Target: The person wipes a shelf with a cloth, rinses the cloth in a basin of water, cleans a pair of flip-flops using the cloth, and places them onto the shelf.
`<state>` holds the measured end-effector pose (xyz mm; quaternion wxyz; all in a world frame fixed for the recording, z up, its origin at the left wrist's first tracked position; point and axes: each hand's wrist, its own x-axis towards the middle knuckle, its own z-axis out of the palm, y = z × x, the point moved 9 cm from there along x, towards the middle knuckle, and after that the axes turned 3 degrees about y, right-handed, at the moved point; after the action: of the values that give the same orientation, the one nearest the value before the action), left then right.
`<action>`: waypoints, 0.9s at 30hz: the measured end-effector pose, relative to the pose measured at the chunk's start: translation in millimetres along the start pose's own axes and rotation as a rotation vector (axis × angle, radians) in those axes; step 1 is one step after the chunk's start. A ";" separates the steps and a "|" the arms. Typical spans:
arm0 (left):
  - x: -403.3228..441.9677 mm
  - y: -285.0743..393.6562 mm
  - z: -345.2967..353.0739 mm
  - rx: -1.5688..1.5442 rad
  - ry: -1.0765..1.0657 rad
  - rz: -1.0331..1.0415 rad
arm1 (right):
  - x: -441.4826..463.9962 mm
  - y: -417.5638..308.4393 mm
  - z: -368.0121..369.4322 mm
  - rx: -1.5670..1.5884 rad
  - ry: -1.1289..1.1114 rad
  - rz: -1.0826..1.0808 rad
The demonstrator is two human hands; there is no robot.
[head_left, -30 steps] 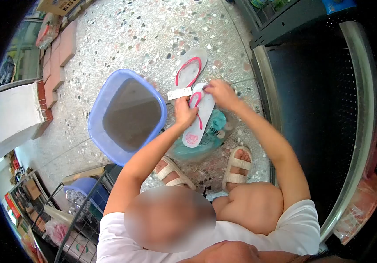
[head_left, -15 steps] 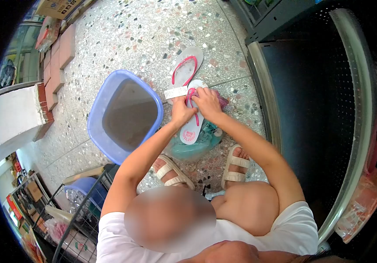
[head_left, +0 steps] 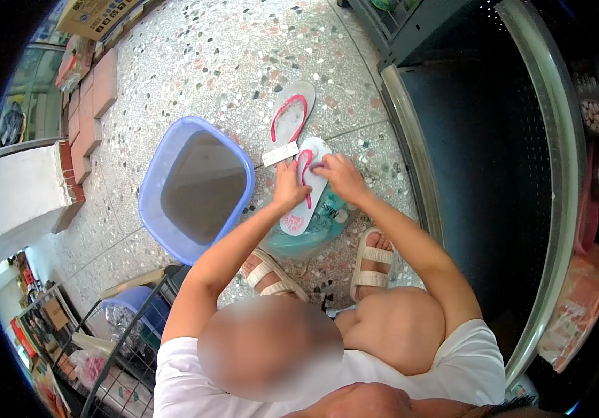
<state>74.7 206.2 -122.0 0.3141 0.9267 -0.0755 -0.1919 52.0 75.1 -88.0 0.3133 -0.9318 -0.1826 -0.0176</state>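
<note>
A white flip-flop [head_left: 295, 221] with pink straps lies tilted over a teal plastic bag [head_left: 313, 238] on the floor in front of me. My left hand [head_left: 290, 189] is closed around its left edge, thumb on the sole by the strap. With fingers bent, my right hand [head_left: 343, 178] pinches at the pink strap from the right side; its fingertips partly cover the strap. Above it rests a second flip-flop [head_left: 288, 122], greyer on top, also with pink straps. A small white tag [head_left: 281, 154] lies across the area between the two flip-flops.
A blue basin [head_left: 148, 198] with murky water stands to the left. Beyond it are reddish bricks [head_left: 104, 83] and a cardboard box [head_left: 94, 17]. A black wire rack [head_left: 122, 348] is at lower left. Dark metal shelving [head_left: 425, 174] runs along the right.
My right hand has drawn back from the flip-flop's toe end to the right side of the strap, uncovering the toe. My left hand keeps hold, and the flip-flop has shifted slightly toward me.
</note>
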 end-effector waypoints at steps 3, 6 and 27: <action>0.2 0.2 1.3 -0.003 -0.020 -0.008 | 15.3 34.3 -13.4 -0.006 0.128 0.044; -0.1 0.6 1.4 0.001 -0.023 -0.001 | 23.6 72.6 -32.9 -0.130 0.156 0.235; -10.2 -5.8 -22.0 0.129 0.067 0.023 | 44.6 4.5 -50.6 0.052 0.202 0.084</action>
<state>74.3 225.6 -106.4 0.2581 0.9501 -0.0877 -0.1518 99.3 56.6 -43.4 0.3544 -0.9237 -0.1115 -0.0935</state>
